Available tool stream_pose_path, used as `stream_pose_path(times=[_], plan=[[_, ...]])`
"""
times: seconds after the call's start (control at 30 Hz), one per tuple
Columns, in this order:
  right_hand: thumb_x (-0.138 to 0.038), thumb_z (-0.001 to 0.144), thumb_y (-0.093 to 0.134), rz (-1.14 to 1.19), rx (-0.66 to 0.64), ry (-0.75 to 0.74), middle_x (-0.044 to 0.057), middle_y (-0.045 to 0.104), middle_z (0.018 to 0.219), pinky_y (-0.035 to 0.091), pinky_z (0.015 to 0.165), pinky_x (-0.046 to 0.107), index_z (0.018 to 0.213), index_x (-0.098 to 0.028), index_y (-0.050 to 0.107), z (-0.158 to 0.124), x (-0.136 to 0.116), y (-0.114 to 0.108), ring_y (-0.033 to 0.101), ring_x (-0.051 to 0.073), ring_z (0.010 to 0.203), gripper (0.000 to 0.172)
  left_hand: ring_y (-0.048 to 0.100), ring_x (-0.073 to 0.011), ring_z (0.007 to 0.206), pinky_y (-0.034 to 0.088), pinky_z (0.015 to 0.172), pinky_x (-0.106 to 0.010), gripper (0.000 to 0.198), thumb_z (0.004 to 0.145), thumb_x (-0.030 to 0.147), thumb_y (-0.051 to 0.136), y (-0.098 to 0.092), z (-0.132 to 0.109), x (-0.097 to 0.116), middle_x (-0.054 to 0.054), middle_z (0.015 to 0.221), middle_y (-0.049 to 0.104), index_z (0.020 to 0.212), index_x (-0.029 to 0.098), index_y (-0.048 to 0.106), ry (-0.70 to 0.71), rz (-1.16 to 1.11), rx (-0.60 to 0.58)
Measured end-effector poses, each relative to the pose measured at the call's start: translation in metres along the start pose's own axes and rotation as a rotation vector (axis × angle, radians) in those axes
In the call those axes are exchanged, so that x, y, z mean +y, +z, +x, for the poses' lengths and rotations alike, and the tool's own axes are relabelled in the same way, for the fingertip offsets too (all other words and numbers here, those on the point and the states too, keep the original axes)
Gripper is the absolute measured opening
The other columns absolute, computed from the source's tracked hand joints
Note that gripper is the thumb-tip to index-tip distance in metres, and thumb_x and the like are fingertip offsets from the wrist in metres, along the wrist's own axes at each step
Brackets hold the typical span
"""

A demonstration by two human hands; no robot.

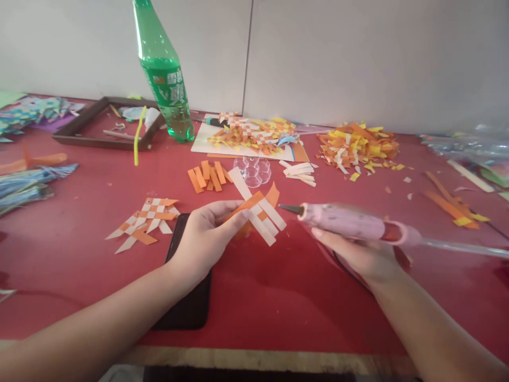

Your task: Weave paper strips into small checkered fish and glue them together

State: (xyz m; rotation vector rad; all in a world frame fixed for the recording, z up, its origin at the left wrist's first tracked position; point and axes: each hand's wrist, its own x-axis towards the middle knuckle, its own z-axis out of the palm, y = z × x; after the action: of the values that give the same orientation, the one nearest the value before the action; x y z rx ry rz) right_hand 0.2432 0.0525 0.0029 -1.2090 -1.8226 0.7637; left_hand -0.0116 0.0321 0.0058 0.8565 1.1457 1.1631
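Head view: Bonding of paper strips appeared to be the step in hand. The left hand (207, 231) pinched a partly woven piece (265, 218) of orange and white strips between thumb and fingers, above the middle of the red table (254, 307). The right hand (358, 254) was wrapped under a pink glue gun (338, 222); its trigger was hidden. The nozzle (290, 209) pointed at the piece, just beside it and apart. The position called for a steady left pinch and alignment of the nozzle with a strip joint, clear of the fingertips.

Spare orange strips (194, 181), white strips (300, 170) and a clear dish (254, 175) lay just behind the piece. A second woven piece (153, 211) lay left of the phone (191, 305). The phone, under the left wrist, limited any lowering of that hand. The bottle (165, 90), the frame (95, 142) and the scrap pile (353, 146) stood well apart from the nozzle.
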Motion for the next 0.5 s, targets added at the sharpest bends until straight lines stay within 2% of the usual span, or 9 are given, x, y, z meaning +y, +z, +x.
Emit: stream_pose_path(times=[0.1, 0.23, 0.4, 0.5], plan=[[-0.016, 0.077, 0.067, -0.084, -0.099, -0.095, 0.005, 0.073, 0.089, 0.057, 0.066, 0.038, 0.094, -0.027, 0.072, 0.002, -0.007, 0.001, 0.069, 0.024, 0.079, 0.02, 0.074, -0.0166, 0.082, 0.059, 0.073, -0.023, 0.023, 0.08, 0.036, 0.076, 0.0, -0.001, 0.002, -0.005, 0.094, 0.079, 0.096, 0.02, 0.077, 0.014, 0.063, -0.003], [-0.012, 0.077, 0.063, -0.109, -0.114, -0.101, 0.005, 0.074, 0.087, 0.058, 0.07, 0.037, 0.096, -0.024, 0.072, 0.003, -0.014, 0.003, 0.07, 0.022, 0.078, 0.024, 0.074, -0.0179, 0.091, 0.059, 0.078, -0.022, 0.017, 0.082, 0.034, 0.074, 0.001, -0.002, 0.005, -0.002, 0.1, 0.079, 0.095, 0.024, 0.077, 0.046, 0.177, -0.023], [-0.013, 0.078, 0.06, -0.155, -0.128, -0.124, 0.008, 0.075, 0.093, 0.058, 0.067, 0.035, 0.098, -0.022, 0.074, 0.0, -0.015, 0.004, 0.072, 0.024, 0.085, 0.026, 0.074, -0.0209, 0.091, 0.06, 0.079, -0.025, 0.016, 0.081, 0.032, 0.074, 0.003, -0.004, 0.008, -0.002, 0.098, 0.079, 0.093, 0.023, 0.077, 0.066, 0.284, -0.014], [-0.012, 0.077, 0.06, -0.204, -0.094, -0.144, 0.005, 0.075, 0.084, 0.055, 0.058, 0.031, 0.093, -0.022, 0.073, 0.001, -0.019, 0.005, 0.071, 0.021, 0.075, 0.023, 0.074, -0.0227, 0.089, 0.06, 0.078, -0.028, 0.018, 0.08, 0.033, 0.073, 0.003, -0.004, 0.008, -0.004, 0.097, 0.079, 0.093, 0.021, 0.077, 0.08, 0.361, -0.004]])
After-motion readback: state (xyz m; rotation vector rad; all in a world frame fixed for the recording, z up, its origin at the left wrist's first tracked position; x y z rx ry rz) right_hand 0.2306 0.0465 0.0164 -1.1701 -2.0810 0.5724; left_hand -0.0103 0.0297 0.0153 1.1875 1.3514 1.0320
